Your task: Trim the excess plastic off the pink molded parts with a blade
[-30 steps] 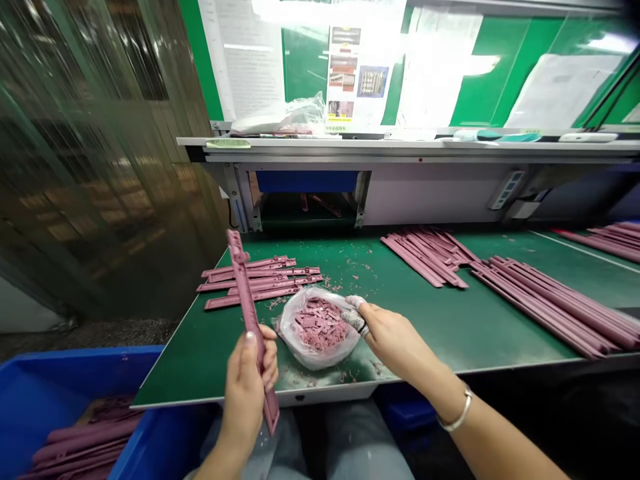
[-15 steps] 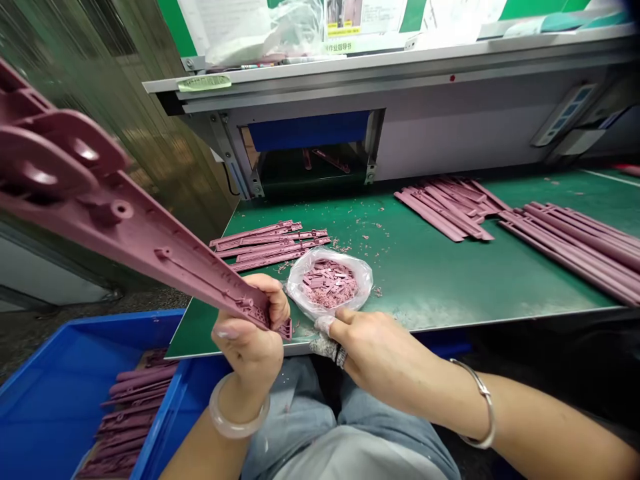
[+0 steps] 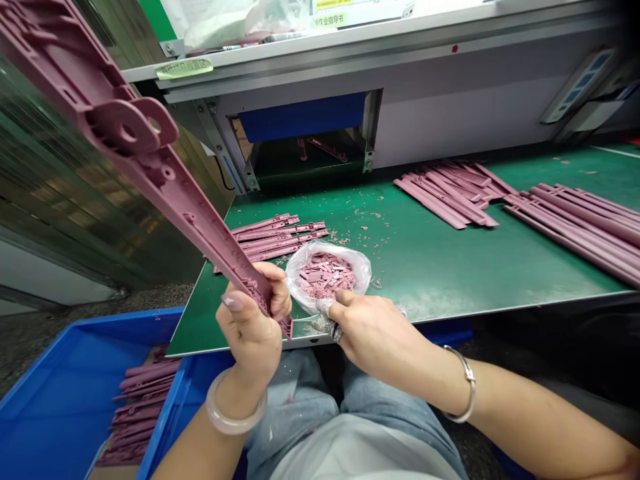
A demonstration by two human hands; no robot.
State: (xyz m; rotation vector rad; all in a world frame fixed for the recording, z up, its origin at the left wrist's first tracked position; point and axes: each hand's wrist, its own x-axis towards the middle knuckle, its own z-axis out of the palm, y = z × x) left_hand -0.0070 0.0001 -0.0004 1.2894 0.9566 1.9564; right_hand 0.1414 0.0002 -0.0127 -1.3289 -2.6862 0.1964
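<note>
My left hand [image 3: 255, 320] is closed around the lower end of a long mauve plastic part [image 3: 185, 207]. The part slants up to the left, its ribbed inner side with bosses and two round lugs showing. Close by on the right, my right hand [image 3: 375, 333] is closed, with white and speckled coverings at its fingertips. A thin light line runs from those fingertips toward the part's lower end; what this hand grips is mostly hidden. Just beyond the fingers sits an open clear plastic bag [image 3: 363, 270] with mauve scraps [image 3: 327, 275] inside.
Several mauve parts [image 3: 280, 237] lie behind the bag on the green table [image 3: 400, 267]. More mauve strips [image 3: 445, 197] and long parts [image 3: 575, 227] lie at the right. Scraps are scattered about. A blue bin [image 3: 60, 373] with mauve parts stands at lower left. A metal-edged shelf [image 3: 300, 57] runs above.
The mauve part has swung more upright and farther from the camera, showing more of its length. My right hand has shifted slightly up and left. The view has tilted down a little.
</note>
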